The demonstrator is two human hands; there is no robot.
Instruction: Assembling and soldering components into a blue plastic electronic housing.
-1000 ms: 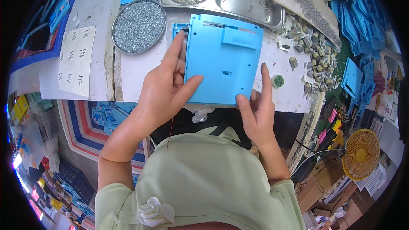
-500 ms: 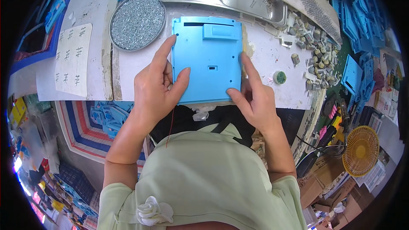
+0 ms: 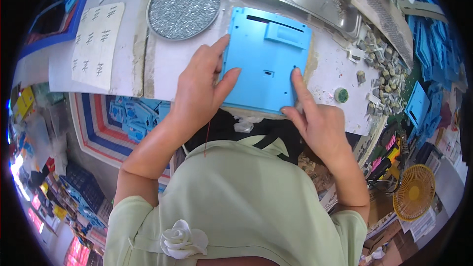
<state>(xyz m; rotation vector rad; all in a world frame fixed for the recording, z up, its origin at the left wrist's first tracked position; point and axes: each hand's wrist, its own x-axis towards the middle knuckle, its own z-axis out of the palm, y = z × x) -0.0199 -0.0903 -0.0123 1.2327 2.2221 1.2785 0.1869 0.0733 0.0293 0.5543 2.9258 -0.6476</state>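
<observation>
A flat light-blue plastic panel lies on the white work table, with a slot along its far edge, a raised block below that slot and a small cut-out near its middle. My left hand grips its left edge, the thumb resting over the near left part. On the opposite side, my right hand has its index finger along the right edge and its thumb at the near right corner. Parts of the fingers are hidden by the panel. Beyond my left hand stands a round tray full of small metal screws.
A steel compartment tray with small parts stands at the far side. Loose grey metal pieces and a small green-topped round container lie to the right. A marked white sheet is at left. An orange fan stands lower right.
The whole view has shifted and tilted, so the table things appear turned and moved rightward. Both hands keep their hold on the panel's edges.
</observation>
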